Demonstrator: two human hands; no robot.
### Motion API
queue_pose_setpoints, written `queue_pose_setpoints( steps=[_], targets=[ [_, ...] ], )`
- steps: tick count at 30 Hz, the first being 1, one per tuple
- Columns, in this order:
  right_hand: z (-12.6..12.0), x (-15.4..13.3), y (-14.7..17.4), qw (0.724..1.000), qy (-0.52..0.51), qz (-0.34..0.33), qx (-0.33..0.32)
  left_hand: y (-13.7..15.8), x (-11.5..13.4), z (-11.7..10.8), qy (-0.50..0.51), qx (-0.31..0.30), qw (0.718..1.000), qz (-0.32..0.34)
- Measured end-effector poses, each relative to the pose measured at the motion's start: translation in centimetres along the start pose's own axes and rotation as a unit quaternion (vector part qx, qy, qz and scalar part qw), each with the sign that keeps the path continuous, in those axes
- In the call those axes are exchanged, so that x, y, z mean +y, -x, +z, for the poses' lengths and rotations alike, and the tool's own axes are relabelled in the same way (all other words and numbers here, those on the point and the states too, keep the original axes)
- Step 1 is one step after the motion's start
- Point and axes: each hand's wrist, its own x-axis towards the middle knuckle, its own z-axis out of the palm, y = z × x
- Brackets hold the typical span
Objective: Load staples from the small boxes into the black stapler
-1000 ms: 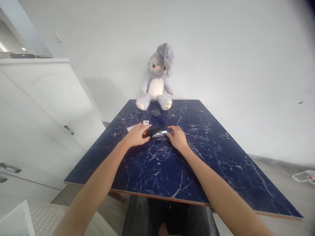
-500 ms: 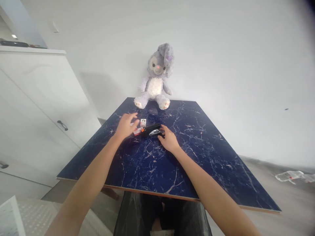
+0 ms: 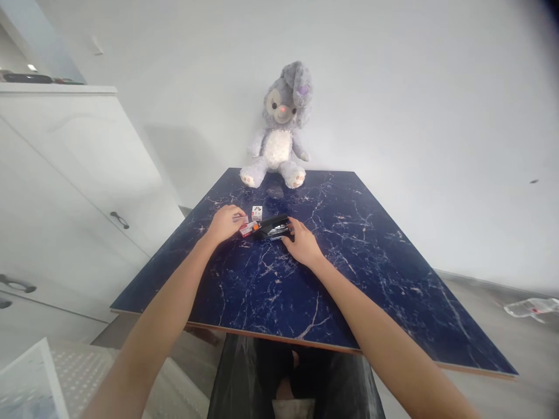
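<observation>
A black stapler [image 3: 274,228] with an orange tip lies on the blue marbled table, angled left to right. My right hand [image 3: 303,241] is closed round its right end, thumb in front and fingers behind. To its left, my left hand [image 3: 227,223] has its fingers closed on a small pale box [image 3: 240,219], partly covered by them. Just below those fingertips, a small red-and-white box [image 3: 248,228] rests close against the stapler's orange end. Behind them stands a small white box [image 3: 257,212] with dark printing, touched by neither hand.
A grey plush rabbit [image 3: 278,148] sits at the table's [image 3: 279,291] far edge against the wall. White cabinets [image 3: 74,174] with dark handles stand on the left. Clear plastic packaging [image 3: 530,308] lies on the floor at the right.
My left hand's fingers have come down and closed on the small pale box. My right hand stays at the stapler's right end. The view has shifted slightly.
</observation>
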Motion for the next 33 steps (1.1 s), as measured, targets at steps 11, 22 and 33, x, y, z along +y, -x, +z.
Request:
queue_pose_setpoints(
  steps=[11, 22, 33],
  targets=[
    [-0.3, 0.5, -0.3, 1.000, -0.023, 0.004, -0.010, 0.0, -0.1, 1.1, -0.060, 0.038, 0.995, -0.067],
    [-0.5, 1.3, -0.7, 0.997, -0.077, 0.022, -0.008, 0.5, 4.9, 0.1, 0.140, -0.135, 0.981, 0.017],
    [-1.0, 1.4, -0.7, 0.993, -0.074, -0.045, -0.078, 0.6, 5.3, 0.4, 0.062, -0.117, 0.991, 0.037]
  ],
)
